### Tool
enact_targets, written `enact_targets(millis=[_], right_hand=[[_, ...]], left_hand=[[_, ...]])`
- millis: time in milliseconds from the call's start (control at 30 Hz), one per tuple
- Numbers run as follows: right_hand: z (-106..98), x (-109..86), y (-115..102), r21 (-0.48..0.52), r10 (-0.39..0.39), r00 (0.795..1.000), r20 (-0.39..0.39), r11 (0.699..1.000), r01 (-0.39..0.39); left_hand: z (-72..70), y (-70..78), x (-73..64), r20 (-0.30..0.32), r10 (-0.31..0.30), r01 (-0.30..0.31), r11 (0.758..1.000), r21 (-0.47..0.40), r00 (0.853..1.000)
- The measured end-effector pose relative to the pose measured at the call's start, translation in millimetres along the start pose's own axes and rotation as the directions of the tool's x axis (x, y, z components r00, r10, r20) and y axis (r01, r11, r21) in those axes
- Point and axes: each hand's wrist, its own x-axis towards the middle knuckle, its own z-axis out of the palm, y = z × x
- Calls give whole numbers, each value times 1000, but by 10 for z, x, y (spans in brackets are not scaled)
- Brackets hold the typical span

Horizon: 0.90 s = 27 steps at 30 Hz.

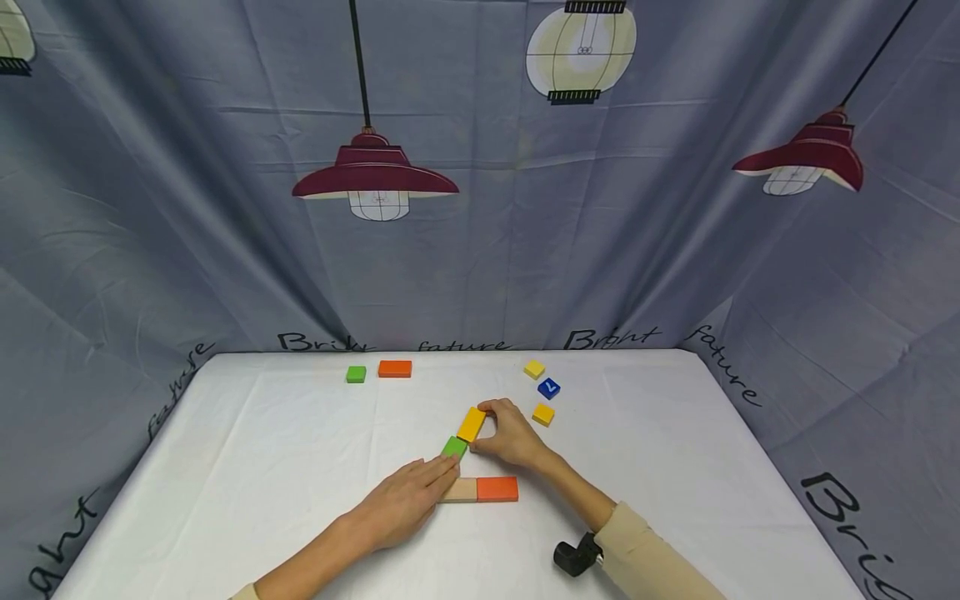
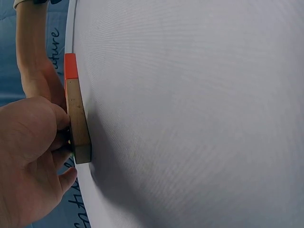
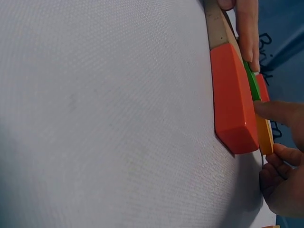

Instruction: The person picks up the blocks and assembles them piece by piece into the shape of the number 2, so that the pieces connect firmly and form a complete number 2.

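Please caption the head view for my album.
Right hand gripping a yellow block, left hand at a green block.

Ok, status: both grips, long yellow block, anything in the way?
Right grip pinches long yellow block. Left grip touches near green block. Yellow lies beyond green, in line. Left fingers partly cover green; otherwise apparently unobstructed.

Looked forward-down from the head, pretty far back; peered low across from both wrists, super close, sharing the nearer red-orange block (image 1: 497, 489) at 10 o'clock left, 3 right.
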Motion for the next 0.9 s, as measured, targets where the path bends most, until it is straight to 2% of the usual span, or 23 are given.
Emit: enact_targets(millis=[600, 900], right_hand=[[11, 3, -22, 1, -6, 1000, 5, 1000, 6], [12, 10, -38, 4, -7, 1000, 8, 1000, 7]], left_hand=[[8, 0, -8, 4, -1, 1, 999, -37, 1000], [1, -7, -5, -1, -2, 2, 1000, -23, 1000]])
